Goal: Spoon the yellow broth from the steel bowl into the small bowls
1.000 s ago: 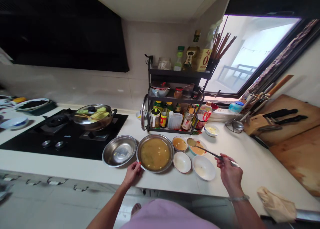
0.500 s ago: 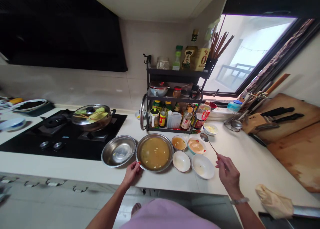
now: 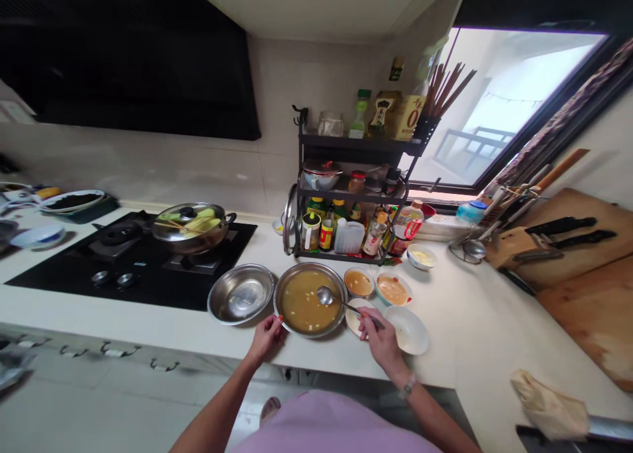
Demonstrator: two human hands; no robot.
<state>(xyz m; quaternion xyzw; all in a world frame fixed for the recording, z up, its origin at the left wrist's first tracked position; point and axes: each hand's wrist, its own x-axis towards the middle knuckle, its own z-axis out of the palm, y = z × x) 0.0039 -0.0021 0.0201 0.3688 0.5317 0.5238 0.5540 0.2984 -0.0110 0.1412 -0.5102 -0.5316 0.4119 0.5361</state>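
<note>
My right hand is closed round the handle of a metal ladle, whose bowl is over the brown liquid in a round metal basin. Whitish bits float in that liquid. At the basin's near left rim, my left hand is closed with its fingertips on the edge. Another metal basin with a little in its bottom stands to the left. Right of the liquid are a small bowl of brown sauce, a bowl of orange sauce, a white bowl partly hidden by my right hand, and a larger white bowl.
A covered pan sits on the black gas hob at left. Behind the bowls stands a black rack of bottles and jars. A knife block, cutting boards and a beige cloth are at right.
My right hand has moved left with the ladle, from beside the sauce bowls to over the basin of liquid. My left hand stays at the basin's rim. The view has shifted slightly.
</note>
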